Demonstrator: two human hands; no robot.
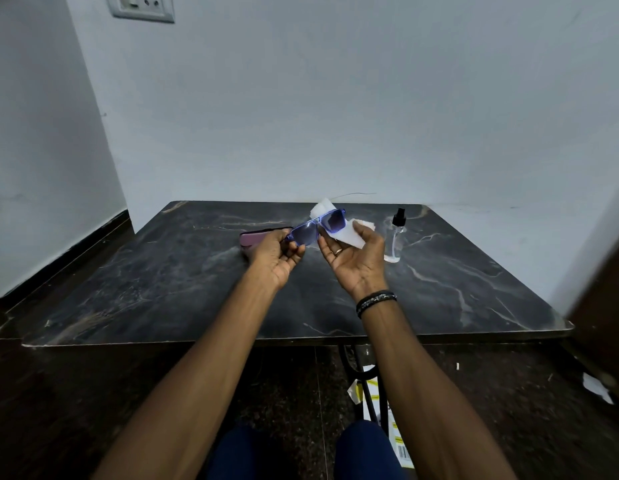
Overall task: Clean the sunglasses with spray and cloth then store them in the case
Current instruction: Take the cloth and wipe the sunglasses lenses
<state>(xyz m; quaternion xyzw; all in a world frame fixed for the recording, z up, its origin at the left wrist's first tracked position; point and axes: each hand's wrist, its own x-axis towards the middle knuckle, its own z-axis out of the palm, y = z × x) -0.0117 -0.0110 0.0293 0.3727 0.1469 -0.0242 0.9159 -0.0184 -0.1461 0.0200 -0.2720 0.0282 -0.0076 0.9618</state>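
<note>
Blue-framed sunglasses with tinted lenses are held up above the dark marble table. My left hand pinches their left end. My right hand holds a white cloth against the right lens, with more cloth sticking out behind the frame. A pinkish-maroon case lies on the table just behind my left hand, partly hidden by it. A clear spray bottle with a black nozzle stands upright to the right of my right hand.
The table stands against a pale wall at the back, with a wall on the left too. Below the front edge are the table's metal legs, paper scraps and a yellow-printed packet on the dark floor.
</note>
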